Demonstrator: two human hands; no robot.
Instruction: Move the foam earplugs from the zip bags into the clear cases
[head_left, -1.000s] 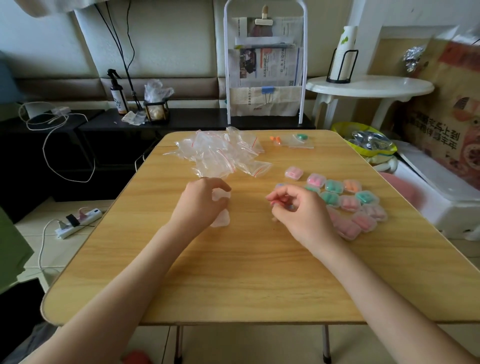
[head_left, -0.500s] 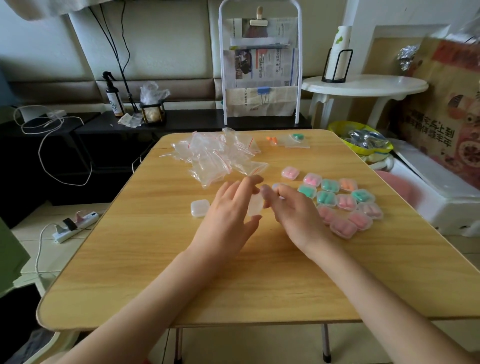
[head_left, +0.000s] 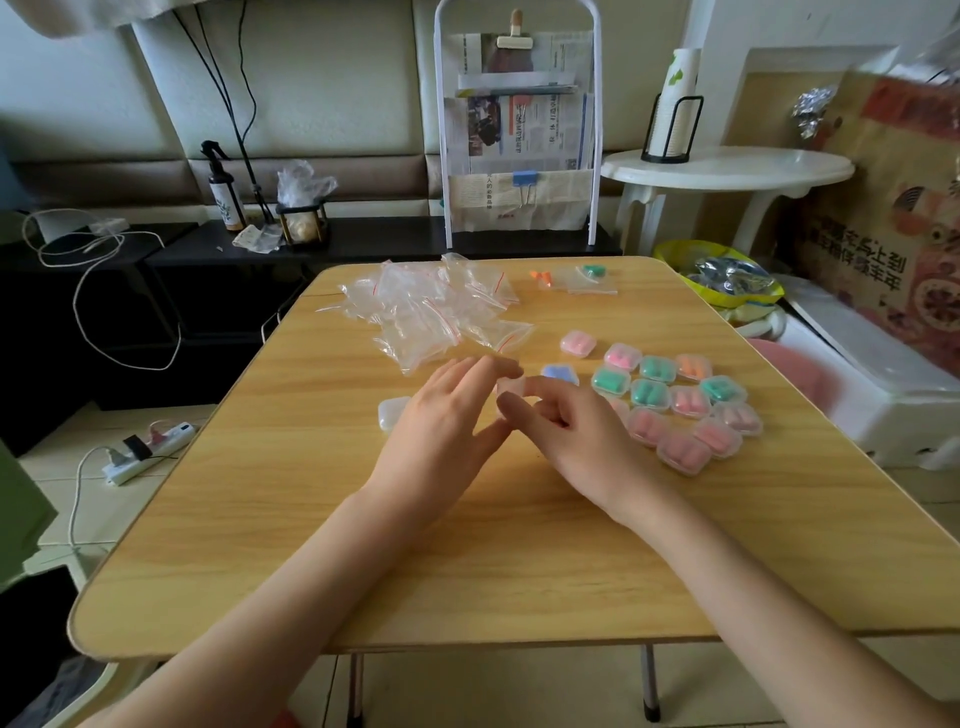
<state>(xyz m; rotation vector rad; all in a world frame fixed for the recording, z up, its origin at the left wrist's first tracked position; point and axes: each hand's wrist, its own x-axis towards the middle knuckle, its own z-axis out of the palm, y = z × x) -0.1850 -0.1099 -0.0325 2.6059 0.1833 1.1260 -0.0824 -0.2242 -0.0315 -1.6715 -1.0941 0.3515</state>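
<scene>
Earplug cases: we see an empty clear case (head_left: 393, 413) lying just left of our left hand (head_left: 447, 426), whose fingers are spread and relaxed; our right hand (head_left: 566, 431) pinches another case (head_left: 510, 387); filled cases (head_left: 670, 410) cluster just right.
</scene>
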